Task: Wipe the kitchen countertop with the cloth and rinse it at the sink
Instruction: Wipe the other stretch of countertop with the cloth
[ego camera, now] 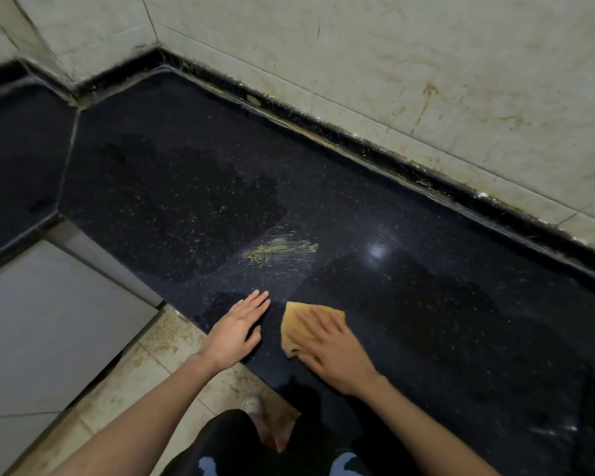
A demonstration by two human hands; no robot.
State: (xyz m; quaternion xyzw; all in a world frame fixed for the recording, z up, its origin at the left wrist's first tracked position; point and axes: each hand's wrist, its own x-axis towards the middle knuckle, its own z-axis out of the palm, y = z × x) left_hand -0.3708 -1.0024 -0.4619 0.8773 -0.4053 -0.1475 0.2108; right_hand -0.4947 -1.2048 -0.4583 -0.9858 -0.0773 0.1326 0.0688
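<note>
1. R hand (327,352) lies flat, fingers spread, pressing the cloth (298,324) onto the table (426,269) near its front edge; no closed grip.
2. L hand (236,329) flat & open on the table just left of the cloth, holding nothing.
3. Yellow smear (282,250) lies beyond the cloth; wet patches around it.
</note>
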